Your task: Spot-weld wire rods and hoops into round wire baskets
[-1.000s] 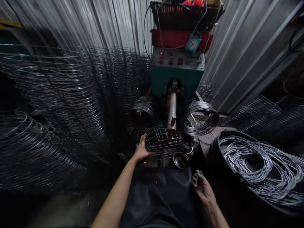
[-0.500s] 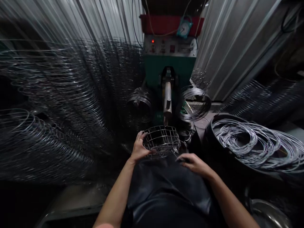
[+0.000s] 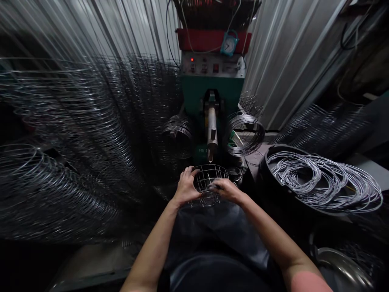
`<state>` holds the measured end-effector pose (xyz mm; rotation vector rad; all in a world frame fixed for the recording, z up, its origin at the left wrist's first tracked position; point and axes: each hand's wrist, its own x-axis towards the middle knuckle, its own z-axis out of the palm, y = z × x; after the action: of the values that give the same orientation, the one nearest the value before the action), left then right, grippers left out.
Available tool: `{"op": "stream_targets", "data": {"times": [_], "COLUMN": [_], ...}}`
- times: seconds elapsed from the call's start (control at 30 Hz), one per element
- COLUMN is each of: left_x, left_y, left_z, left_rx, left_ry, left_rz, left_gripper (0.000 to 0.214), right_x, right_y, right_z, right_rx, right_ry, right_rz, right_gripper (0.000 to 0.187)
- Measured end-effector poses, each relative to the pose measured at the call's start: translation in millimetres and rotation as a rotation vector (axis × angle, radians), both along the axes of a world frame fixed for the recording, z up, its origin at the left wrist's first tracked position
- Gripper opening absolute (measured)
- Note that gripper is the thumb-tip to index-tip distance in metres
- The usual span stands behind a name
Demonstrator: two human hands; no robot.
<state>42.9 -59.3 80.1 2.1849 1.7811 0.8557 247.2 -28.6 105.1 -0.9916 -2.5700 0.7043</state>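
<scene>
A round cage of welded steel wire [image 3: 211, 179] sits in front of me, just below the machine's upright electrode [image 3: 212, 127]. My left hand [image 3: 186, 187] grips its left side, fingers curled over the rim. My right hand [image 3: 226, 190] lies across its near right side, with the fingers closed on the wires. Both hands hide part of the cage. Its lower end rests against my dark apron [image 3: 219, 231].
A green spot-welding machine [image 3: 212, 87] with a control panel stands directly ahead. Wire coils [image 3: 244, 134] hang beside it. Many wire rings [image 3: 75, 121] hang at left. A black tub [image 3: 273, 182] holds wire rings at right. A steel bowl [image 3: 343, 265] sits low right.
My right hand has come up from the apron onto the wire cage. The cage now sits nearer the centre, between both hands, and looks turned. The view has shifted slightly.
</scene>
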Motion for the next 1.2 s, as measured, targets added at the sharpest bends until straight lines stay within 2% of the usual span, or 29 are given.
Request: {"op": "stream_targets", "data": {"times": [0.07, 0.13, 0.4, 0.63, 0.73, 0.97, 1.2], "left_x": [-1, -2, -6, -8, -5, -3, -7], "left_y": [5, 11, 32, 32, 36, 65, 69], "left_z": [-4.7, -9.5, -22.4, -27.1, -26.8, -21.3, -21.1], "left_rx": [-0.006, -0.004, 0.007, 0.033, 0.012, -0.031, -0.031], "left_ry": [-0.033, -0.062, -0.117, -0.142, -0.163, -0.213, -0.209], "left_rz": [0.003, -0.006, -0.086, -0.113, -0.103, -0.118, -0.113], "left_gripper": [0.091, 0.09, 0.091, 0.091, 0.091, 0.091, 0.091], "right_x": [6, 8, 4, 7, 8, 1, -2], "right_y": [3, 6, 23, 20, 24, 48, 41], "right_z": [-1.3, -3.9, -24.4, -31.4, -30.6, -16.8, -17.3], "right_rx": [0.006, 0.031, 0.15, 0.173, 0.171, 0.163, 0.211], "right_ry": [0.036, 0.041, 0.063, 0.067, 0.071, 0.06, -0.025], "right_rz": [0.07, 0.078, 0.06, 0.054, 0.032, -0.042, -0.105], "right_gripper": [0.025, 0.031, 0.017, 0.017, 0.015, 0.008, 0.015]}}
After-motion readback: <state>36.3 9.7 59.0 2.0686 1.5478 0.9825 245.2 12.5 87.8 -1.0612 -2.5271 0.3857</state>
